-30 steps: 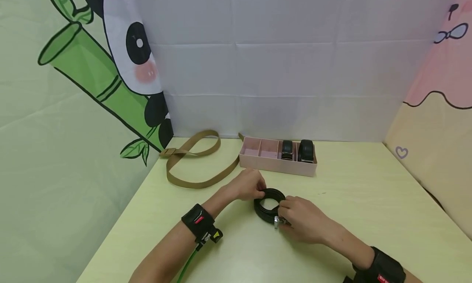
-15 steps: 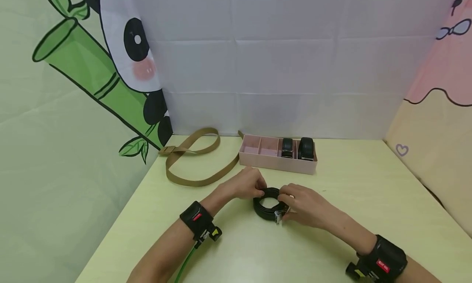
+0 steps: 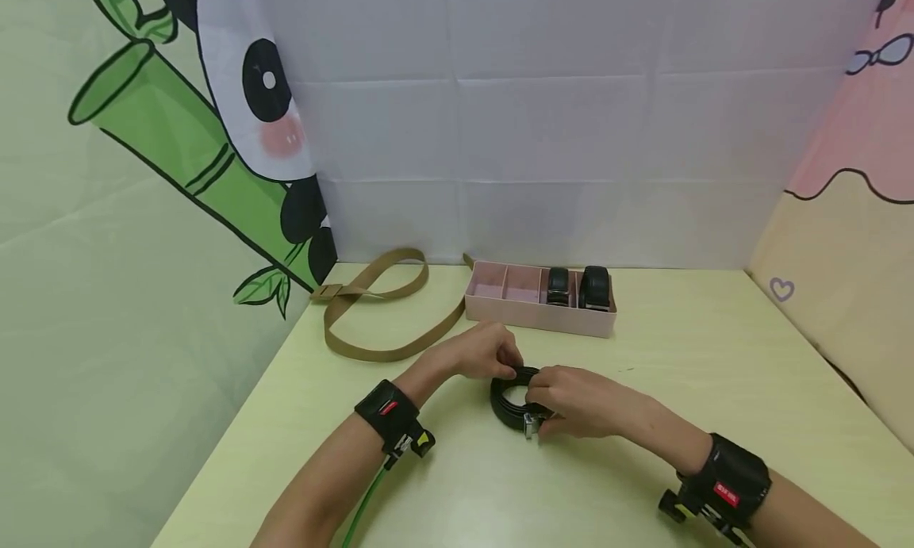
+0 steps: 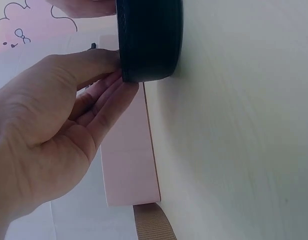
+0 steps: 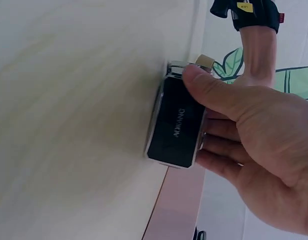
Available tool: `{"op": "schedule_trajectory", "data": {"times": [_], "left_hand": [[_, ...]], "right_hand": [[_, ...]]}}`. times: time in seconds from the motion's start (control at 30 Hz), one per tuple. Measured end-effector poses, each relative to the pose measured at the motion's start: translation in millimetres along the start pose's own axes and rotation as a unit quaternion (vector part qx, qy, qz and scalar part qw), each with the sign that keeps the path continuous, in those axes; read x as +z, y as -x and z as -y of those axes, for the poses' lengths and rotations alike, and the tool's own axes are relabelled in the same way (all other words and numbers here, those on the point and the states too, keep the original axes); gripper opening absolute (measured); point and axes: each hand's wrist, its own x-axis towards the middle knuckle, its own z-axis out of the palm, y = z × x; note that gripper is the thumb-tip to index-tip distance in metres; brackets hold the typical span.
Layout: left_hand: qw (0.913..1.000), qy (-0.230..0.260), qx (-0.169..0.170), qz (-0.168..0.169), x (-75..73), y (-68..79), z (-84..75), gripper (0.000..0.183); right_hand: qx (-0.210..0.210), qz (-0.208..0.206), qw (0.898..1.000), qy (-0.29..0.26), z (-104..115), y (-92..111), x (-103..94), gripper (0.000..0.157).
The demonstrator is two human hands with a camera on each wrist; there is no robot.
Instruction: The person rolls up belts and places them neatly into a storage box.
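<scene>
Both the left hand and the right hand pinch the coiled black belt at 2 places, in front of the pink box; its ring axis points upward, the buckle away from the box.

I saw the person's left arm stretched forward and the right arm slanted inward. The left hand and the right hand were close together, backs upward. Each hand made a pinch, with the thumb set opposite to the fingers.
</scene>
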Motion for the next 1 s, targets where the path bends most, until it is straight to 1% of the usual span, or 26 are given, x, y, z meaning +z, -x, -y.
{"op": "schedule_trajectory", "data": {"times": [0.1, 0.17, 0.27, 0.4, 0.47, 0.53, 0.6, 0.63, 0.67, 0.7, 0.73, 0.77, 0.83, 0.9, 0.93, 0.97, 1.0], "left_hand": [[1.0, 0.0, 0.005, 0.004, -0.6, -0.8, -2.0, 0.017], [1.0, 0.001, 0.007, 0.002, 0.2, -0.8, -2.6, 0.017], [0.9999, 0.005, 0.009, -0.005, 3.8, 0.9, -0.7, 0.016], [0.9994, 0.014, 0.021, -0.024, 12.1, 4.6, 7.7, 0.017], [0.9983, 0.024, 0.025, -0.047, 15.4, 7.5, 12.5, 0.02], [0.9957, 0.041, 0.018, -0.082, 16.9, 11.7, 16.8, 0.024], [0.9893, 0.077, 0.001, -0.124, 16.6, 16.1, 20.3, 0.028], [0.9841, 0.101, -0.009, -0.146, 16.0, 18.3, 21.5, 0.029], [0.9775, 0.129, -0.018, -0.166, 15.3, 20.1, 22.6, 0.03], [0.9695, 0.159, -0.026, -0.185, 14.5, 21.8, 23.5, 0.031], [0.9601, 0.192, -0.032, -0.201, 13.7, 23.2, 23.8, 0.032], [0.9505, 0.222, -0.034, -0.215, 12.7, 24.3, 23.4, 0.033], [0.9311, 0.278, -0.033, -0.234, 10.9, 25.2, 21.2, 0.036], [0.9148, 0.321, -0.032, -0.243, 8.1, 25.0, 16.5, 0.037], [0.9095, 0.336, -0.031, -0.243, 6.2, 24.4, 13.3, 0.038], [0.9068, 0.344, -0.03, -0.242, 4.1, 23.4, 10.0, 0.038], [0.9071, 0.344, -0.031, -0.241, 1.9, 21.7, 7.0, 0.039]], "right_hand": [[0.01, 0.046, 0.999, -0.022, 1.8, -6.6, -6.0, 0.034], [0.012, 0.066, 0.997, -0.032, 2.2, -11.0, -8.6, 0.029], [0.013, 0.079, 0.995, -0.053, 1.9, -16.2, -9.5, 0.023], [0.021, 0.078, 0.992, -0.099, -1.6, -18.1, -6.1, 0.023], [0.024, 0.069, 0.99, -0.124, -5.7, -16.1, -3.7, 0.023], [0.03, 0.051, 0.986, -0.153, -11.5, -12.6, -3.3, 0.019], [0.047, 0.021, 0.979, -0.199, -19.8, -7.5, -3.3, 0.018], [0.059, 0.005, 0.971, -0.231, -24.7, -4.9, -3.0, 0.019], [0.075, -0.014, 0.961, -0.267, -29.9, -2.3, -3.1, 0.022], [0.095, -0.034, 0.948, -0.302, -35.0, -0.1, -3.1, 0.026], [0.117, -0.053, 0.932, -0.338, -40.2, 1.6, -2.6, 0.029], [0.141, -0.073, 0.914, -0.374, -44.6, 2.7, -2.6, 0.031], [0.194, -0.114, 0.873, -0.432, -52.1, 2.6, -2.7, 0.036], [0.253, -0.158, 0.83, -0.472, -56.9, -0.2, -4.7, 0.043], [0.279, -0.179, 0.807, -0.488, -58.9, -2.5, -5.8, 0.047], [0.3, -0.2, 0.786, -0.501, -60.6, -5.4, -7.4, 0.051], [0.316, -0.218, 0.769, -0.512, -62.6, -8.5, -8.5, 0.055]]}}
